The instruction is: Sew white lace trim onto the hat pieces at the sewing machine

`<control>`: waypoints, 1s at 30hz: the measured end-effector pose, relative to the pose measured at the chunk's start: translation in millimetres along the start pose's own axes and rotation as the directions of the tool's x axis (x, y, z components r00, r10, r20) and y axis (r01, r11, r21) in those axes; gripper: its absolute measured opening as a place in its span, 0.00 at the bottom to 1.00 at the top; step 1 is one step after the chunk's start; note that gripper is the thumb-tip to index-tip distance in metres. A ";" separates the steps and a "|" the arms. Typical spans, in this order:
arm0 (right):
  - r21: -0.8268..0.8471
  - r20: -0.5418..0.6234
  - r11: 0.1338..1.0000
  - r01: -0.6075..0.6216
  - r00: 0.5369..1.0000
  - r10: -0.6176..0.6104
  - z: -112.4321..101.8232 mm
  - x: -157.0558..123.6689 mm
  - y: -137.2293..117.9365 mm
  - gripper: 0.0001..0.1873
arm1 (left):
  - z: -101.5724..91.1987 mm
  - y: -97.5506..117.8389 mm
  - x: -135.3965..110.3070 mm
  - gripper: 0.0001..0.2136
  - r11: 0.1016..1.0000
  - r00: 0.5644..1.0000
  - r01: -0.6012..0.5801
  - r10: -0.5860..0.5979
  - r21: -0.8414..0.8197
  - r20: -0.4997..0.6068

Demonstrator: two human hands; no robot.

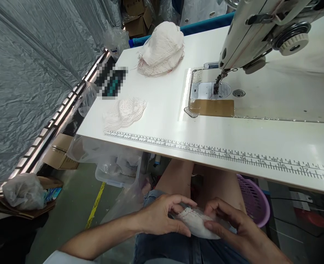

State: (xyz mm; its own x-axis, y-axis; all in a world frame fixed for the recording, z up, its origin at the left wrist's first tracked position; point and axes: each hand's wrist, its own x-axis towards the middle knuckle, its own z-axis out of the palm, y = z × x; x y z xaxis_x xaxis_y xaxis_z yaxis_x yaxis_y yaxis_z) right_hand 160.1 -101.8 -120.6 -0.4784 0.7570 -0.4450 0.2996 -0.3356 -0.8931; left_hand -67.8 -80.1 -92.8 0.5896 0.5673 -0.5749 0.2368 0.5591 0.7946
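Observation:
Over my lap, both hands hold a small white cloth piece [196, 223] with a frayed, faintly pink-threaded edge. My left hand [166, 215] curls round its left end, thumb below and fingers above. At its right side my right hand [228, 220] grips it, the thumb pressed on the cloth. On the table, a flat piece of white lace [127, 113] lies near the front left edge. Farther back sits a rounded stack of white cloth pieces [162, 49] with loose threads along the rim.
A sewing machine [250, 40] stands on the white table [162, 106], its needle over a metal plate [206, 90]. A printed ruler [219, 152] follows the front edge. Below are a purple basket [264, 205] and a clear plastic bin [115, 178]. Cardboard boxes [61, 150] stand left.

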 end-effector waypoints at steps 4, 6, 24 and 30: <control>0.024 0.036 0.999 -0.024 0.999 0.023 -2.6 -0.6 -1.3 0.12 | -0.1 1.3 -0.2 0.23 0.994 0.998 -0.020 0.026 0.108 -0.053; 0.044 0.038 0.999 -0.024 0.999 0.023 -1.0 0.8 -4.3 0.12 | 0.5 3.2 -0.4 0.23 0.994 0.998 -0.026 0.032 0.109 -0.055; 0.420 -0.259 0.900 0.119 0.966 -0.006 -9.6 -0.1 -39.8 0.18 | -65.5 165.1 -48.1 0.13 0.753 0.708 -0.030 0.480 0.657 -0.517; 0.421 -0.341 0.892 0.163 0.940 -0.011 -14.2 -3.3 -35.9 0.21 | -87.8 252.9 -14.2 0.16 0.259 0.622 0.143 0.727 0.955 -0.290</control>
State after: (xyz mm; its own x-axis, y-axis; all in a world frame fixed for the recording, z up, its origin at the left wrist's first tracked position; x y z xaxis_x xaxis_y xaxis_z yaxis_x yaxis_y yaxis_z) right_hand 162.6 -84.3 -86.1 -0.1714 0.9064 -0.3860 -0.1584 -0.4121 -0.8973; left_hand -84.1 106.4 99.1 0.3147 0.9350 0.1637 0.8832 -0.3516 0.3103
